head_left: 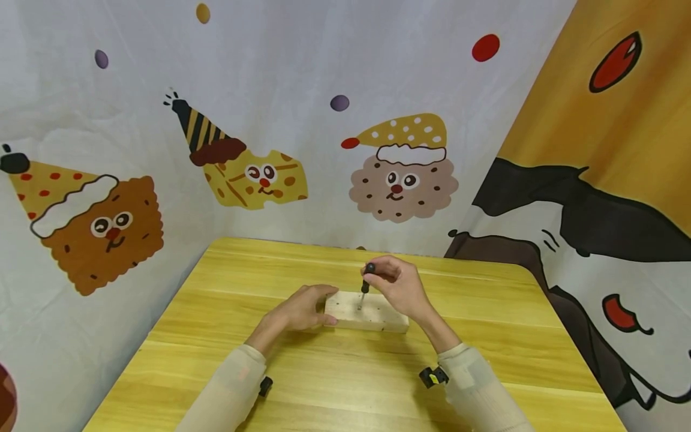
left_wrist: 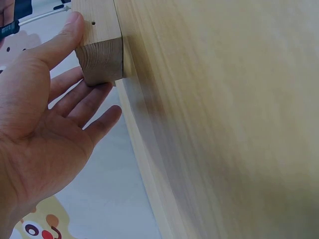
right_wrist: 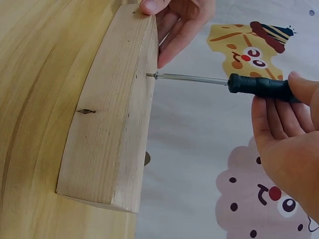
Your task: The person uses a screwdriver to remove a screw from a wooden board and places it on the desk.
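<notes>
A pale wooden block lies flat on the table. My left hand grips its left end, thumb on the near side and fingers at the far side. Above it, my right hand holds a screwdriver by its black handle, fingers curled round it. In the right wrist view the screwdriver meets a small screw that stands partly out of the block. The left wrist view shows the left hand with its thumb on the block's top near a small hole.
The yellow wood-grain table reaches back to a white cloth wall with cartoon figures. An orange, black and white printed cloth hangs at the right. A small black device is at the right sleeve, another at the left.
</notes>
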`<state>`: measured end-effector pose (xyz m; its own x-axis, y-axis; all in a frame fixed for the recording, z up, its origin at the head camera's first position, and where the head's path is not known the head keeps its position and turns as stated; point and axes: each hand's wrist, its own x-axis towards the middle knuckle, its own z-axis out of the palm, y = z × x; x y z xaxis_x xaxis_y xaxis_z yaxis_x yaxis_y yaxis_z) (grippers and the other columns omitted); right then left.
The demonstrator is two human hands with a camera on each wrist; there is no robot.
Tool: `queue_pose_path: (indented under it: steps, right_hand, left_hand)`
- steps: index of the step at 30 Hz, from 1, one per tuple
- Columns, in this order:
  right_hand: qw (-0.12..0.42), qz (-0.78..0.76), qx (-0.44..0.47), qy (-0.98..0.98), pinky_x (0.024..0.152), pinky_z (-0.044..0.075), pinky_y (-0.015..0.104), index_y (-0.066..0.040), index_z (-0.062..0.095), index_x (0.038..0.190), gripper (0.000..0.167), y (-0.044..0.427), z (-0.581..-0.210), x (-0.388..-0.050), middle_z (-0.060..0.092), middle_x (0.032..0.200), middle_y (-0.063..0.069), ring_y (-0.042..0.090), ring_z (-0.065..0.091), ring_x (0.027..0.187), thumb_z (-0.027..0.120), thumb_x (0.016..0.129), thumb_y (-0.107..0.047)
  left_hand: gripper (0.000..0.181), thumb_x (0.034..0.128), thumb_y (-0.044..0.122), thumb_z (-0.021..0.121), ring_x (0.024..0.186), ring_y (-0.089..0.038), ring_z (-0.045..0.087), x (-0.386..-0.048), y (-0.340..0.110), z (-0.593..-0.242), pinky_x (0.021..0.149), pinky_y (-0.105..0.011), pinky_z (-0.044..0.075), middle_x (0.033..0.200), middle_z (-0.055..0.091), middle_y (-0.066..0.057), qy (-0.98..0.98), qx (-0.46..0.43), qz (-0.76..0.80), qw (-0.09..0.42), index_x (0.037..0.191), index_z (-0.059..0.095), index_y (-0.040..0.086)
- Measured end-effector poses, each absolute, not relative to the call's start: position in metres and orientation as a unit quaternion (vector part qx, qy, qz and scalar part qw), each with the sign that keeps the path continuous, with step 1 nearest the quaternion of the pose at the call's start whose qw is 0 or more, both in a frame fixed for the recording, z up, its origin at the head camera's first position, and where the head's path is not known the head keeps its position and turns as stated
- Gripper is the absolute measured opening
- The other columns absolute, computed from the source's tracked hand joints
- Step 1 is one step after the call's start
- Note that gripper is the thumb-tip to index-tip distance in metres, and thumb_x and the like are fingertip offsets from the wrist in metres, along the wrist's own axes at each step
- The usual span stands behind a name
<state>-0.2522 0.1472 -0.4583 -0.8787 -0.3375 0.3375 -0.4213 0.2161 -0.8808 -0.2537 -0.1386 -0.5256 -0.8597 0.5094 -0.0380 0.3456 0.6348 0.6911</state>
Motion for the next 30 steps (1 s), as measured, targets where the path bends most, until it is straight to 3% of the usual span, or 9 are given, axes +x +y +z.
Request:
queue_pose_path:
  steps: [7, 12, 24, 30]
  right_hand:
    - [0.022, 0.587, 0.275, -0.761, 0.098, 0.067, 0.021, 0.0, 0.075, 0.136, 0.026, 0.147, -0.4594, -0.2523, 0.082, 0.129, 0.025, 0.005, 0.082, 0.111, 0.072, 0.11, -0.005]
    - [0.03, 0.595, 0.292, -0.748, 0.097, 0.067, 0.021, 0.005, 0.073, 0.135, 0.026, 0.1464, -0.4609, -0.2523, 0.08, 0.128, 0.031, 0.002, 0.081, 0.11, 0.071, 0.11, -0.003]
    - [0.044, 0.591, 0.274, -0.757, 0.084, 0.07, 0.027, -0.007, 0.08, 0.124, 0.019, 0.1464, -0.4633, -0.2544, 0.085, 0.118, 0.021, 0.008, 0.083, 0.1, 0.08, 0.105, -0.008]
    - [0.031, 0.608, 0.28, -0.742, 0.094, 0.071, 0.028, -0.004, 0.079, 0.127, 0.022, 0.1458, -0.4631, -0.2545, 0.085, 0.122, 0.022, 0.009, 0.085, 0.108, 0.08, 0.105, -0.007]
  left_hand:
    - [0.08, 0.0995, 0.034, 0.09, 0.16, -0.039, 0.054, -0.2545, -0.1391, -0.5261, 0.133, -0.059, 0.047, 0.17, 0.059, -0.016, 0.896, 0.239, 0.356, 0.116, 0.166, 0.055, 0.006]
    - [0.08, 0.0993, 0.034, 0.09, 0.16, -0.039, 0.054, -0.2547, -0.1392, -0.527, 0.133, -0.059, 0.047, 0.17, 0.059, -0.016, 0.896, 0.237, 0.358, 0.117, 0.166, 0.055, 0.005]
    - [0.081, 0.0992, 0.034, 0.09, 0.16, -0.039, 0.054, -0.2544, -0.1393, -0.527, 0.134, -0.059, 0.045, 0.17, 0.059, -0.016, 0.897, 0.237, 0.355, 0.114, 0.166, 0.055, 0.005]
    - [0.08, 0.0992, 0.034, 0.09, 0.16, -0.038, 0.054, -0.2549, -0.1389, -0.5261, 0.134, -0.059, 0.045, 0.169, 0.06, -0.016, 0.898, 0.238, 0.353, 0.112, 0.165, 0.056, 0.005]
